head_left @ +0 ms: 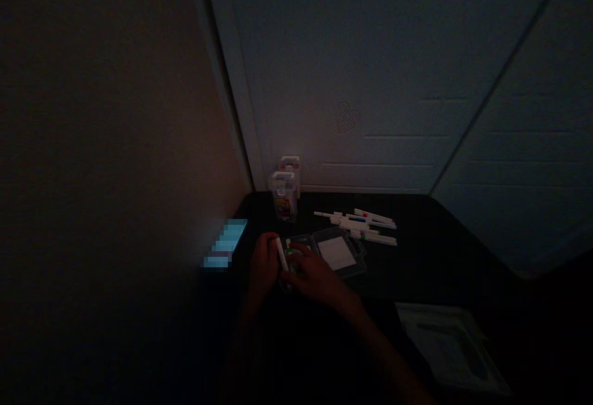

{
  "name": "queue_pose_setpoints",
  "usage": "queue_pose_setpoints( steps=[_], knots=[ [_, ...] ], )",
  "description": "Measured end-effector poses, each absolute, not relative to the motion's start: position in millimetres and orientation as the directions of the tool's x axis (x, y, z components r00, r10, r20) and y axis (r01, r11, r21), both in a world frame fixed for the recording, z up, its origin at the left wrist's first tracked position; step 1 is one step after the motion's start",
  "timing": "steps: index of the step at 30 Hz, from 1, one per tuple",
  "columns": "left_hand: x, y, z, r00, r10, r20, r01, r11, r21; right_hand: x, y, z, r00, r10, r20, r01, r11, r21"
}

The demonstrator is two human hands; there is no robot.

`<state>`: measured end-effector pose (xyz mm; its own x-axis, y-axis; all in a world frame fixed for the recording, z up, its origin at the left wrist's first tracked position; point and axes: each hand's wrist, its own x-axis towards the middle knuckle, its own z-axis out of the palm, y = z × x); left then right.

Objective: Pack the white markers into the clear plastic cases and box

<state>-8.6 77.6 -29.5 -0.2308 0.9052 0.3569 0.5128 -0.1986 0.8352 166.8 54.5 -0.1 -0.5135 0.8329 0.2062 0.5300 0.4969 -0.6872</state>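
Observation:
The scene is very dark. My left hand is closed round a white marker held upright over a dark table. My right hand lies against it from the right, fingers curled at the marker's lower end. Just behind the hands an open clear plastic case lies flat with a white card inside. Several white markers with coloured caps lie loose beyond the case.
Two clear boxes of markers stand upright at the back corner near the wall. A glowing blurred screen lies to the left. A pale plastic tray sits at the front right.

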Motion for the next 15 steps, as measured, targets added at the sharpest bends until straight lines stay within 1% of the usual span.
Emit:
queue_pose_setpoints(
  steps=[4, 10, 12, 15],
  knots=[
    [-9, 77, -28, -0.229, 0.901, 0.368, 0.51, -0.211, 0.834, 159, 53, -2, -0.444, 0.87, 0.214, 0.551, 0.454, -0.701],
    [-10, 80, -32, -0.245, 0.891, 0.383, 0.499, -0.222, 0.837, 150, 55, -6, -0.304, 0.934, 0.185, 0.528, 0.327, -0.784],
    [-10, 81, -36, -0.246, 0.896, 0.37, 0.484, -0.217, 0.848, 147, 57, -10, -0.27, 0.944, 0.192, 0.485, 0.305, -0.819],
    [-12, 83, -40, -0.234, 0.898, 0.371, 0.495, -0.219, 0.841, 147, 63, -14, -0.207, 0.95, 0.235, 0.346, 0.296, -0.89]
  ],
)
